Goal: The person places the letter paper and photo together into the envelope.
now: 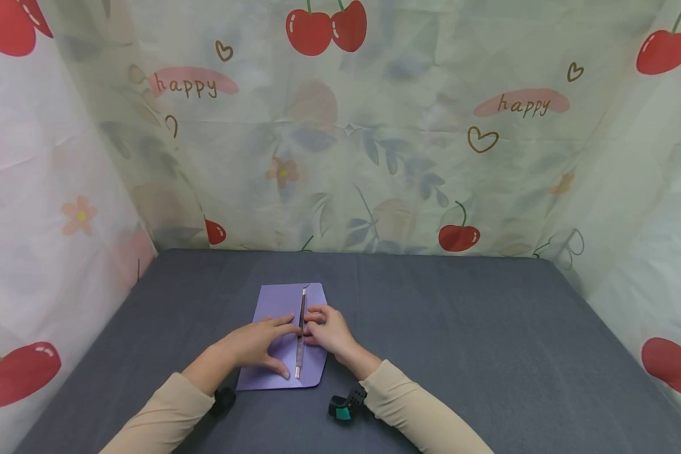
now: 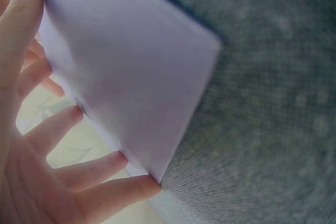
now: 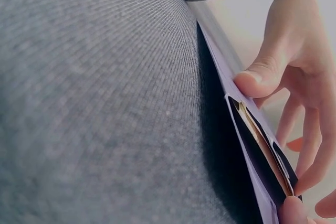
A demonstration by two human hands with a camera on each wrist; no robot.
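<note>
A purple paper envelope (image 1: 272, 302) lies on the grey table, its rounded flap folded out on the right. Along its long edge runs a narrow opening; the right wrist view shows a dark inside there and thin, pale paper edges (image 3: 265, 145). My left hand (image 1: 255, 343) rests over the envelope with fingers spread, index fingertip at the opening and thumb near its lower end. From the right, my right hand (image 1: 330, 331) has bent fingers at the flap and pinches the opening's edge. Only its fingertips (image 3: 294, 211) show in the right wrist view.
The grey cloth-covered table (image 1: 459, 340) extends around the envelope. A patterned curtain (image 1: 346, 126) with cherries and hearts stands behind it and at both sides. Small black wrist devices sit at the cuffs, the right one (image 1: 343, 407) with a teal part.
</note>
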